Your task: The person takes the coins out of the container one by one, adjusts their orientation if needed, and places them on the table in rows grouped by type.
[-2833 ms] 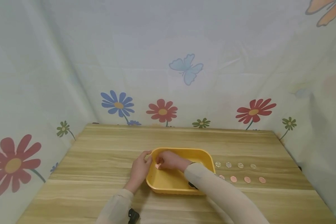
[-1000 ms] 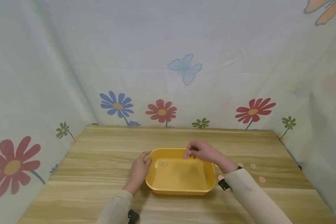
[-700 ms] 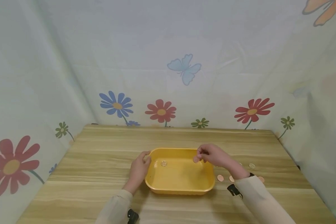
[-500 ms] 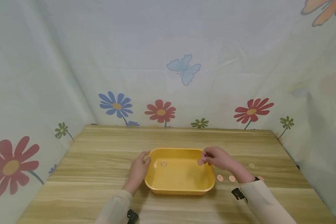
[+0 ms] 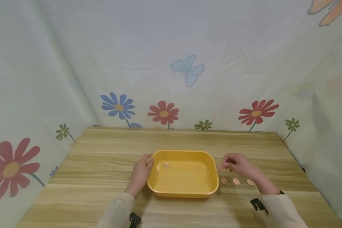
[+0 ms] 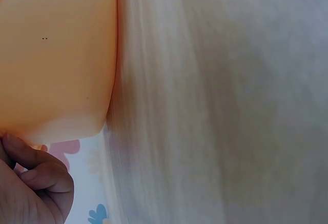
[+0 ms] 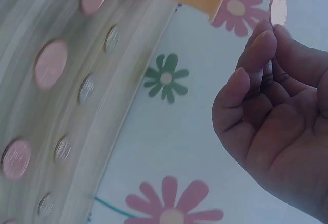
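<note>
A yellow tray (image 5: 185,183) sits mid-table with one silver coin (image 5: 166,166) lying in its far left corner. My left hand (image 5: 148,160) grips the tray's left rim, thumb on top; the left wrist view shows its curled fingers (image 6: 38,180) under the tray's corner (image 6: 56,55). My right hand (image 5: 224,165) hovers just right of the tray and pinches a copper coin (image 5: 220,166) between thumb and fingertips. In the right wrist view that coin (image 7: 278,8) stands edge-up at the fingertips (image 7: 264,37).
A row of copper coins (image 5: 236,181) lies on the wooden table (image 5: 102,152) right of the tray. The right wrist view shows copper coins (image 7: 50,64) and a parallel row of silver coins (image 7: 87,89). Flowered cloth walls (image 5: 163,113) enclose the table.
My right hand lifted the copper coin from the tray's left side and carried it rightward, past the right rim, to above the coin rows. The left hand and tray stayed put.
</note>
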A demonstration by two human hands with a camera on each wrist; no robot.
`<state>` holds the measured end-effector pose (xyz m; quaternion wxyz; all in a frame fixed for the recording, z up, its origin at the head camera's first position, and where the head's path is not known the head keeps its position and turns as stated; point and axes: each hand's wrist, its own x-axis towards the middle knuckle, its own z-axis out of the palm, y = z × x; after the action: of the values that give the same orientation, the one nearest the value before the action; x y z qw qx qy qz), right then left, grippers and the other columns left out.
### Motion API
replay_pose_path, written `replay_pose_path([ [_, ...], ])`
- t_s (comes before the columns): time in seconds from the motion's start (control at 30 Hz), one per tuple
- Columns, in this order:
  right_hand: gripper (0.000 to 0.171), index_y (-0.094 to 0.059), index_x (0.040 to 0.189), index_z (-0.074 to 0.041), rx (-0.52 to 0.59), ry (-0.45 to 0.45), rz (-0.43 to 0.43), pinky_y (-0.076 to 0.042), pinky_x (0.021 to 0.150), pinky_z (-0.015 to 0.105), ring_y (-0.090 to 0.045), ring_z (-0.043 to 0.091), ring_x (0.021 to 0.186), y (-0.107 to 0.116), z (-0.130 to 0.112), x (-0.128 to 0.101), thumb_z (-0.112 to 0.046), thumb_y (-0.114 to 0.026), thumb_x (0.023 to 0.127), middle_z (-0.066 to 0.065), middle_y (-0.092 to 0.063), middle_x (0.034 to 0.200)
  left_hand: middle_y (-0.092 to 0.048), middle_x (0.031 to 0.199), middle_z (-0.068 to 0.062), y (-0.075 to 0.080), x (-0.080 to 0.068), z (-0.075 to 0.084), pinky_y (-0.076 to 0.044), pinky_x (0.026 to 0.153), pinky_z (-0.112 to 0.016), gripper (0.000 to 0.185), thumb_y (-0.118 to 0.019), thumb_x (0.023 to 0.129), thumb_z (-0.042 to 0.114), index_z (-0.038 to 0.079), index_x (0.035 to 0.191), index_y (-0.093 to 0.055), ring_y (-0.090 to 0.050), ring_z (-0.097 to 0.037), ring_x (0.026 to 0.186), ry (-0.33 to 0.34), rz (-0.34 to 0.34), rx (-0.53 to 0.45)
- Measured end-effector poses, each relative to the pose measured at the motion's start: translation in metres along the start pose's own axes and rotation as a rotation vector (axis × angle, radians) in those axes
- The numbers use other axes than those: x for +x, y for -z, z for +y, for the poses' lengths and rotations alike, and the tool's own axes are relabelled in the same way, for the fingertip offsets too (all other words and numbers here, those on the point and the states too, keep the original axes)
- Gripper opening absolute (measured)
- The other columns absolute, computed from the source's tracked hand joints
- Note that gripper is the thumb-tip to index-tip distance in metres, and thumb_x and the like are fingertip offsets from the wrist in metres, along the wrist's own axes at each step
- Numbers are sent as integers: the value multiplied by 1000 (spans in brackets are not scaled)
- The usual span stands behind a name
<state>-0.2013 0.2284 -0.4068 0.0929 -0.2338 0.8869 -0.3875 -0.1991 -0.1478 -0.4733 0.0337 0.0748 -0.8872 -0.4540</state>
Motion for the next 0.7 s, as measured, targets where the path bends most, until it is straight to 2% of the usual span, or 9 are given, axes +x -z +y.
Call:
replay_pose_path([
  [0.4,11,-58,93,7,-31,-117,62,-47,60,23,-46,3,67,27,34,-35,4,-53,102,8,-62,84,-61,68,-8,0,0,0,-43,51,-25,39,-52,104,19,5,140,-59,-48,-11,54,2,-5,-8],
  [0.7,14,-56,91,4,-163,-243,101,-42,59,24,-46,7,67,45,58,-54,2,-50,103,6,-58,82,-63,69,-11,0,0,1,-44,51,-26,39,-51,104,18,5,141,-58,-49,-11,54,-4,-9,-6],
])
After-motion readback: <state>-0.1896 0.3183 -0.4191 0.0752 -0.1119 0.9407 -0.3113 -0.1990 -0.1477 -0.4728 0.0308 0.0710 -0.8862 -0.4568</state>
